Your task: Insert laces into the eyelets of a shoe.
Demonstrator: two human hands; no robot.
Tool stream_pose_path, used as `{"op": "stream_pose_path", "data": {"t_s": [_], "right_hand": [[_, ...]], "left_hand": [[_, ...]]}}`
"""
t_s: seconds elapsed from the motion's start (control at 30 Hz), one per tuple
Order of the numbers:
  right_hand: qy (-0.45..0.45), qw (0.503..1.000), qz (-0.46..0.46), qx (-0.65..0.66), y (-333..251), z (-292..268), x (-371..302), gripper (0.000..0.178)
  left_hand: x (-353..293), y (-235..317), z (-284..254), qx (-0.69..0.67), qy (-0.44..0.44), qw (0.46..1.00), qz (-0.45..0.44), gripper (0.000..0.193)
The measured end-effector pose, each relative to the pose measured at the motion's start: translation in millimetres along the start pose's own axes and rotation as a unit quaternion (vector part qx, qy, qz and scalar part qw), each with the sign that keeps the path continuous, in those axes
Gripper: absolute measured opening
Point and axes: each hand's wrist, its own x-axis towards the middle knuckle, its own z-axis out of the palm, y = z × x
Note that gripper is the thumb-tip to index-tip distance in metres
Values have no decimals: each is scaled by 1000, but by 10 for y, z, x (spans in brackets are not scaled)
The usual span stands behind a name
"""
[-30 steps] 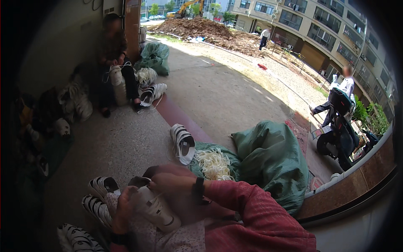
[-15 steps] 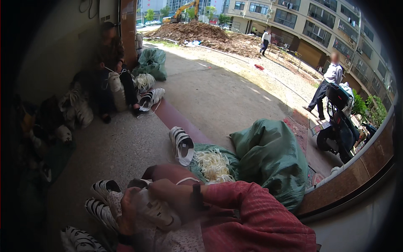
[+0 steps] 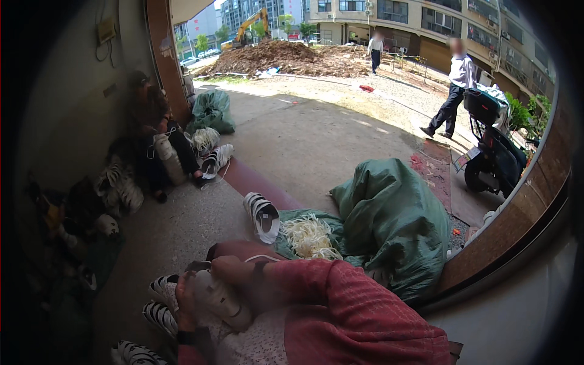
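Note:
A pale white shoe (image 3: 224,302) lies tilted across my lap, over a light patterned cloth. My left hand (image 3: 186,299) is closed around one side of it, near its opening. Curled over the shoe's upper part is my right hand (image 3: 229,269), its fingers mostly hidden and blurred. A white shoelace (image 3: 260,257) loops out beside my right wrist. Close to my left hand, black-and-white striped shoes (image 3: 159,317) stand on the floor. Beyond my knees sits another striped shoe (image 3: 263,217), beside a heap of white laces (image 3: 309,236).
A big green sack (image 3: 392,225) stands to the right, by the doorway's edge. Against the left wall a seated person (image 3: 159,137) handles a white shoe, with more shoes around. Outside are a parked scooter (image 3: 493,152), two people standing or walking, a dirt mound (image 3: 280,58) and an excavator.
The view has shifted, so the room sits slightly lower and more upright. Both hands stay at the shoe, the right one a little higher. The nearer person outside appears further left.

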Motion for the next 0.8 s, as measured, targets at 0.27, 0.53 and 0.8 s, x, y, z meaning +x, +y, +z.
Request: {"op": "stream_pose_path", "data": {"t_s": [0.27,0.53,0.8], "right_hand": [[-32,921,82,380,144,50,-16,24],[-64,900,101,418,216,38,70,24],[-181,966,-60,-174,-97,-291,373,23]], "left_hand": [[166,-176,-186,65,-13,998,-16,19],[155,-2,-86,13,-27,999,-36,22],[67,129,-57,20,-25,999,-42,23]]}}
